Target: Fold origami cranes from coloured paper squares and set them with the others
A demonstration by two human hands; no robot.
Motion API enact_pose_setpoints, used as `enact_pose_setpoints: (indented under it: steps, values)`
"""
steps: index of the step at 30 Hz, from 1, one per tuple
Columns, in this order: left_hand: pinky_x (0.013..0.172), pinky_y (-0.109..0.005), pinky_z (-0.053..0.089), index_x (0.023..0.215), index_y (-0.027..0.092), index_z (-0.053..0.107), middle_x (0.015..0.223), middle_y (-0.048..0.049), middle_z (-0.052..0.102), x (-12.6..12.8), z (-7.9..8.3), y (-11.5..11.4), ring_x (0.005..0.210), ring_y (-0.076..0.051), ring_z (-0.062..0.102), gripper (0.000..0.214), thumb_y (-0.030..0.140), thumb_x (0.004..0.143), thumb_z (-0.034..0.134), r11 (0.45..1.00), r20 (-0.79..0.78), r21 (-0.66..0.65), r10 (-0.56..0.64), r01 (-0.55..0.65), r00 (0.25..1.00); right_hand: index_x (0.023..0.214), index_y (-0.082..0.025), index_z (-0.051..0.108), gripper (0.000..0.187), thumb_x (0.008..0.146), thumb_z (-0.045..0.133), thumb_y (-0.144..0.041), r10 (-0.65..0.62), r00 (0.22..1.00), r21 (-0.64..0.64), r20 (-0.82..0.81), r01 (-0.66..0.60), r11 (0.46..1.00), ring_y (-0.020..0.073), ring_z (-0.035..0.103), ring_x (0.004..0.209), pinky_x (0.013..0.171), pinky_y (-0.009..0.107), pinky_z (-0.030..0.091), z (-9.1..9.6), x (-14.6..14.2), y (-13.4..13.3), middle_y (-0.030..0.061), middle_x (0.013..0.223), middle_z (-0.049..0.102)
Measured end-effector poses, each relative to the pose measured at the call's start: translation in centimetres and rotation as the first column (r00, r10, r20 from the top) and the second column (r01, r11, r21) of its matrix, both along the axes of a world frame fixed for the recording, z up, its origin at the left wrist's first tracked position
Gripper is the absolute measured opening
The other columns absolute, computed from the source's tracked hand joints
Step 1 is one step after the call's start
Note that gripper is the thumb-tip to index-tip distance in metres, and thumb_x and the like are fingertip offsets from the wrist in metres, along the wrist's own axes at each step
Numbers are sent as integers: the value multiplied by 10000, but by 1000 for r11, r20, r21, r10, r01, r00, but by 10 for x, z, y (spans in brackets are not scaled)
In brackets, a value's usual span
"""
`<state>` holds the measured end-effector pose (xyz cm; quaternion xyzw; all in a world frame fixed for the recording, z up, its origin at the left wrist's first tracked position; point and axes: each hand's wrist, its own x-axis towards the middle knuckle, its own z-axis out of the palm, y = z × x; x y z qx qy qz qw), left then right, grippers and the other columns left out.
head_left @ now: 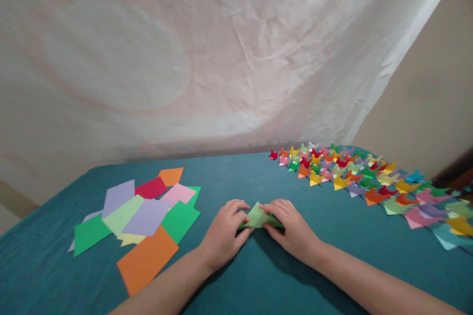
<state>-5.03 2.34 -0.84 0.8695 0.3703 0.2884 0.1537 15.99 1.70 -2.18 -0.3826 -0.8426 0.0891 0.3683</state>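
Observation:
A light green folded paper lies on the teal tablecloth in front of me, partly folded into a pointed shape. My left hand pinches its left end with curled fingers. My right hand presses and grips its right end, fingers bent over the fold. Both hands rest on the cloth, and part of the paper is hidden under the fingers.
A loose pile of flat coloured paper squares lies at the left, an orange sheet nearest me. Several rows of small folded paper figures in many colours cover the right side. A white sheet hangs behind the table.

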Motion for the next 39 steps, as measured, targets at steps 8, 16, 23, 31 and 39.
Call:
enact_pose_setpoints:
  steps: [8,16,23,31,39]
  values:
    - [901,-361,400,938,203,587,1013,-53,578,1,9,-3,1009,-204,500,116,275,856,547,999,-46,-45,-11,9,999,896,-229,622,169,835,525,-105,47,999,102,14,-48,994,209,537,968,852,400,400,6,1,0,22,842,680]
    - [877,-361,402,1043,204,589,1027,-65,578,1,12,-5,976,-204,513,215,274,905,439,996,-39,-28,80,-81,996,817,-232,654,243,765,519,-36,-69,998,124,14,66,990,213,506,944,841,396,398,3,5,3,25,917,661]
    - [855,-364,410,1010,190,578,995,-66,584,2,7,-3,955,-215,516,188,236,841,511,996,-56,-28,83,-85,995,851,-206,657,256,775,491,-27,-36,999,33,-6,37,999,181,555,818,743,342,449,-2,6,8,47,908,657]
    - [835,-372,425,1028,201,572,979,-63,559,1,7,-3,926,-228,514,310,310,746,639,993,-55,-33,107,-109,993,896,-210,652,281,763,466,-45,-30,989,-72,-147,20,997,165,613,914,823,326,500,-8,8,10,57,977,654]
    - [871,-365,432,1033,217,596,1024,-67,510,1,4,-2,977,-218,491,304,188,732,632,990,-7,-2,142,-142,990,889,-195,625,225,766,482,-73,-39,973,-162,-226,2,987,168,640,845,782,316,515,-8,9,12,60,922,668]
